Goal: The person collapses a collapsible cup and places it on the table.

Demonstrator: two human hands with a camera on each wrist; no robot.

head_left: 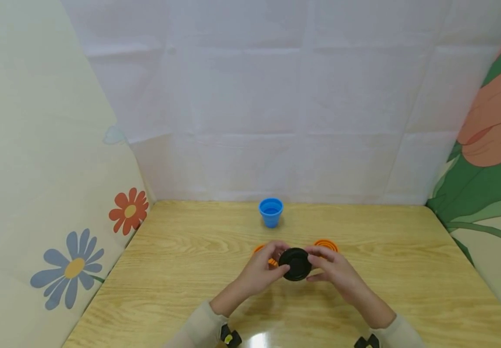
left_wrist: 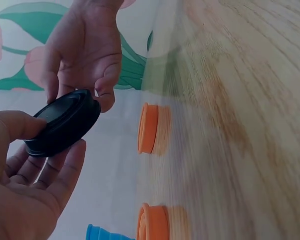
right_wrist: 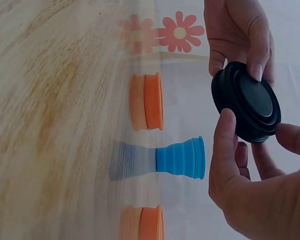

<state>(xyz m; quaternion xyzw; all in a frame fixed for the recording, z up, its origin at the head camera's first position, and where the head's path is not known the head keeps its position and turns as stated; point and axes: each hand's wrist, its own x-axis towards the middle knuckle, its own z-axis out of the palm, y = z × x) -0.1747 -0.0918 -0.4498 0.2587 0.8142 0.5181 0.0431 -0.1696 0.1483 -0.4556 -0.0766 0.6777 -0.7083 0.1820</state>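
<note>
A black collapsible cup (head_left: 295,266), folded into a flat round disc, is held up over the table between both hands. My left hand (head_left: 260,271) pinches its left side, thumb on the upper face and fingers underneath, as the left wrist view shows. At the opposite edge, my right hand (head_left: 341,276) holds the rim between thumb and fingertips. Behind the hands lie two flattened orange cups: the left orange cup (right_wrist: 153,101) is mostly hidden by my left hand in the head view, and the right orange cup (head_left: 325,244) sits just beyond my right fingers.
Farther back, a blue collapsible cup (head_left: 271,212) stands upright and extended on the wooden table (head_left: 168,285). A white sheet (head_left: 242,106) hangs along the table's rear edge. Flower-printed panels border the left and right sides.
</note>
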